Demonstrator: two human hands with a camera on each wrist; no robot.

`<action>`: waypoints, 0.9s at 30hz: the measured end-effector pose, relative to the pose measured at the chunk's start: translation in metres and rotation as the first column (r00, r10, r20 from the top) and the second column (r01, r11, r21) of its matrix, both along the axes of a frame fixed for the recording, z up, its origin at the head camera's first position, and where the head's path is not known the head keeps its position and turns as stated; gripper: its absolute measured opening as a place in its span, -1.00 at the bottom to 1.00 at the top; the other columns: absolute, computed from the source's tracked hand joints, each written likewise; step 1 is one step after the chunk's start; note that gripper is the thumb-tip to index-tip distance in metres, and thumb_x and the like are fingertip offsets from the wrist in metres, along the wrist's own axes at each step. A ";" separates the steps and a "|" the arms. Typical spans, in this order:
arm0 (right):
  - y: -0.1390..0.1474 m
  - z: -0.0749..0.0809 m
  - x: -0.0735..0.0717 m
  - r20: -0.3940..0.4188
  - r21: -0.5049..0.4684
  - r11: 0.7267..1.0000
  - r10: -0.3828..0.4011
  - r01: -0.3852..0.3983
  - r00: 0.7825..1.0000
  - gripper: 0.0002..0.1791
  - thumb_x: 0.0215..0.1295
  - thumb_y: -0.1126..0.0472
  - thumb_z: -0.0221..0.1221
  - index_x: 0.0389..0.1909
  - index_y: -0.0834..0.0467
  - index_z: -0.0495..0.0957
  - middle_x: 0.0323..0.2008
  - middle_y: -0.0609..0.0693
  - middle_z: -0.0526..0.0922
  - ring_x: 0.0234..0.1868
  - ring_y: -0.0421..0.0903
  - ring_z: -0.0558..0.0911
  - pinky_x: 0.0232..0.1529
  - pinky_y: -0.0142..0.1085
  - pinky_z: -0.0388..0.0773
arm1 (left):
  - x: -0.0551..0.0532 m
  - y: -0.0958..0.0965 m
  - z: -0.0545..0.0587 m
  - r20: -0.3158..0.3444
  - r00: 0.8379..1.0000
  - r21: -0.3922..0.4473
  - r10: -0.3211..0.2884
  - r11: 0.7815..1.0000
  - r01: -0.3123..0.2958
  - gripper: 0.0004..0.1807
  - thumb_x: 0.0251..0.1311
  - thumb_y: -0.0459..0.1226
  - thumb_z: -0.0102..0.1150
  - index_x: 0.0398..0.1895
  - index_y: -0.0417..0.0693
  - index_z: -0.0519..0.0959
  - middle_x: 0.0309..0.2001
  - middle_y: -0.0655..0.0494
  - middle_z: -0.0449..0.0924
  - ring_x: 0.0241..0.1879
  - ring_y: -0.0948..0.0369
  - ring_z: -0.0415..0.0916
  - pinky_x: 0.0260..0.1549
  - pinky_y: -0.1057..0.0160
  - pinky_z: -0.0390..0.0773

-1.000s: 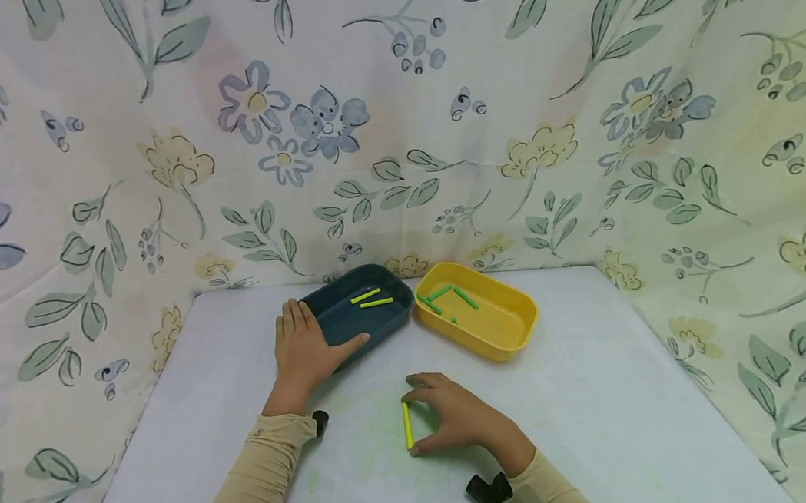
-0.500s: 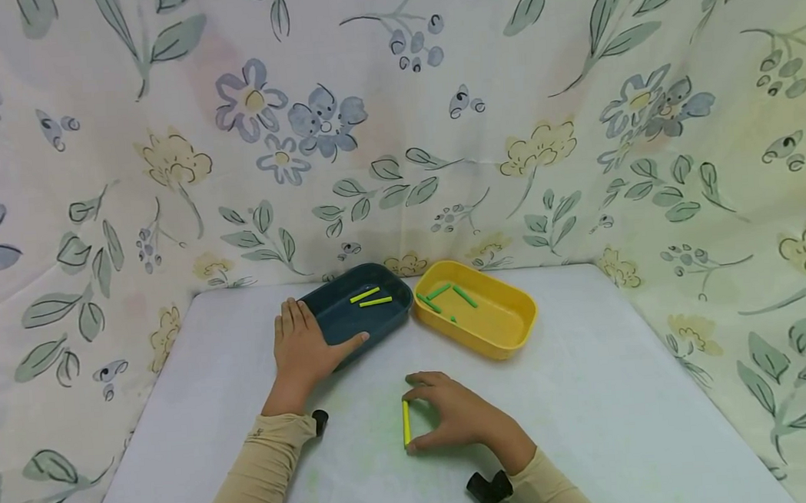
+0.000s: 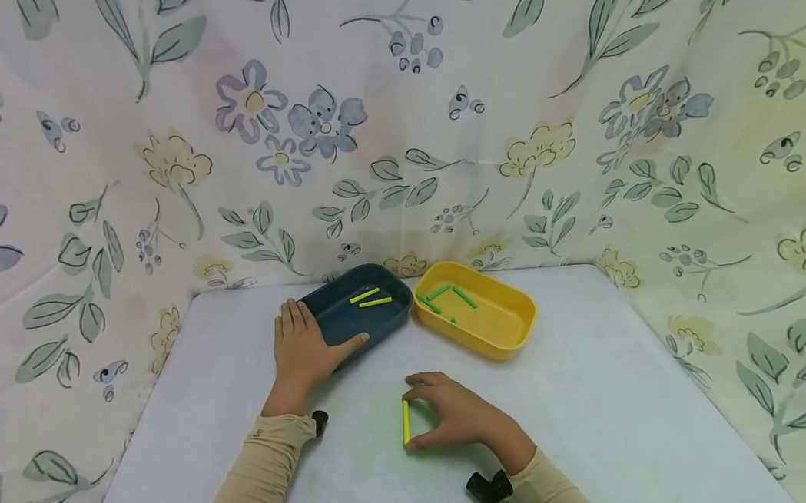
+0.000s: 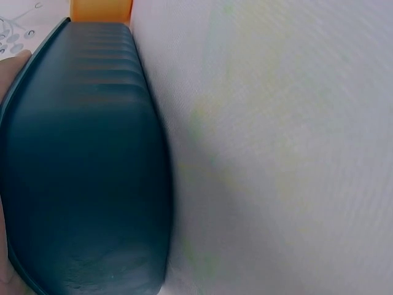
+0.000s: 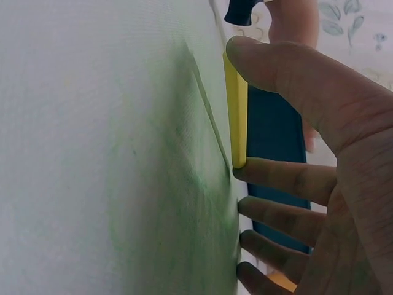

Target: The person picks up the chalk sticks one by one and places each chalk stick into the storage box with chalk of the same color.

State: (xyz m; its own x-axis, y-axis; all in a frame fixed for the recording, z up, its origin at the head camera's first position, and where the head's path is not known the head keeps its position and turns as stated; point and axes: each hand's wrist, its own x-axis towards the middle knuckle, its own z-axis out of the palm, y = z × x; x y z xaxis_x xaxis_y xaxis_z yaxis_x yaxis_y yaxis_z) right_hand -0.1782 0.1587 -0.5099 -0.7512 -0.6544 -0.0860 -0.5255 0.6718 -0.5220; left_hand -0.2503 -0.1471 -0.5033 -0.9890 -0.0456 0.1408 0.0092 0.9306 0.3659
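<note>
My right hand pinches a yellow chalk stick by its two ends, thumb at the near end and index finger at the far end. In the right wrist view that chalk is just off the white cloth or touching it; I cannot tell which. The other fingers are spread. My left hand rests on the left end of a dark blue tray, fingers straight and thumb stretched along the near rim. Two yellow chalk sticks lie inside this tray, whose outer wall fills much of the left wrist view.
A yellow tray stands against the blue one's right end, with several green chalk pieces in it. Green and yellow dust marks the white-covered table. Behind hangs a floral cloth. Each wrist carries a black device.
</note>
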 end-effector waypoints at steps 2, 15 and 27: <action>0.000 0.000 0.000 0.002 -0.001 1.000 0.000 0.000 1.000 -0.19 0.12 -0.43 0.46 0.34 -0.13 0.62 0.55 -0.04 0.41 0.59 0.05 0.35 0.50 0.12 0.42 | 0.000 0.000 0.000 -0.002 1.000 -0.004 0.001 1.000 -0.001 0.66 -0.03 0.73 -0.03 0.67 -0.48 -0.22 0.69 -0.48 -0.36 0.71 -0.33 -0.34 0.66 -0.31 -0.23; -0.001 -0.001 -0.001 -0.003 0.013 1.000 -0.025 0.025 1.000 -0.16 0.11 -0.47 0.44 0.35 -0.13 0.61 0.55 -0.05 0.41 0.59 0.04 0.36 0.51 0.09 0.42 | 0.000 -0.001 -0.001 -0.005 1.000 -0.003 -0.008 1.000 0.008 0.67 -0.03 0.74 -0.05 0.67 -0.48 -0.23 0.69 -0.48 -0.37 0.71 -0.33 -0.36 0.66 -0.30 -0.25; -0.004 -0.001 -0.002 -0.074 -0.014 0.997 -0.082 0.081 0.994 -0.14 0.13 -0.43 0.45 0.35 -0.02 0.61 0.50 -0.03 0.47 0.53 0.03 0.43 0.47 0.08 0.47 | 0.000 -0.001 0.000 -0.009 1.000 -0.002 -0.004 1.000 0.004 0.66 -0.03 0.74 -0.04 0.67 -0.47 -0.22 0.69 -0.47 -0.36 0.71 -0.32 -0.34 0.66 -0.30 -0.23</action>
State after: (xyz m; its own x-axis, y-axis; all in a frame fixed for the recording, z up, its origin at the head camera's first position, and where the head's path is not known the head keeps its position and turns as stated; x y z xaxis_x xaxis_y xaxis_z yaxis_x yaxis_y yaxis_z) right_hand -0.1797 0.1544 -0.5104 -0.8060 -0.5915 -0.0214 -0.5069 0.7086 -0.4909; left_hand -0.2505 -0.1478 -0.5035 -0.9878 -0.0415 0.1500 0.0162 0.9311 0.3643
